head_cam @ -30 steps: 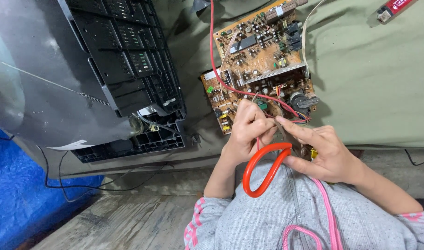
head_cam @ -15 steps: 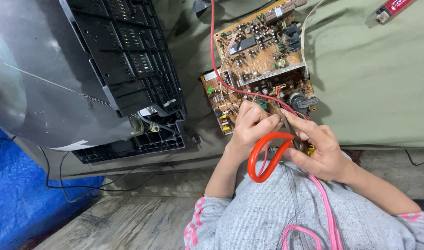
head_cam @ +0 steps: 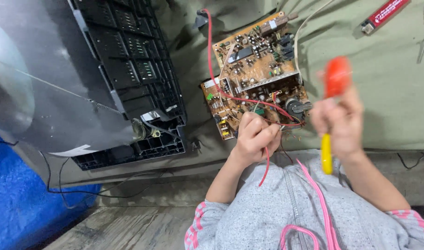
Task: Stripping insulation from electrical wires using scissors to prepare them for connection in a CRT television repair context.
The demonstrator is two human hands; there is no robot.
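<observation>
At table edge, left hand (head_cam: 253, 136) is pinching red wire (head_cam: 266, 163) beside circuit board (head_cam: 256, 74), keeping it taut; right hand (head_cam: 339, 122), blurred, is gripping orange-handled tool (head_cam: 336, 76) clear of it.

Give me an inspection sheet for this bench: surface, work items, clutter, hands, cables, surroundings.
Surface: olive cloth over the bench.
Work items: brown circuit board; red wire.
Clutter: red tool at top right.
Hands: left hand pinches the red wire at the board's edge; right hand, blurred, grips orange-and-yellow tool.
Cables: white cable; thin black wire.
Surroundings: black television casing; blue sheet.
</observation>
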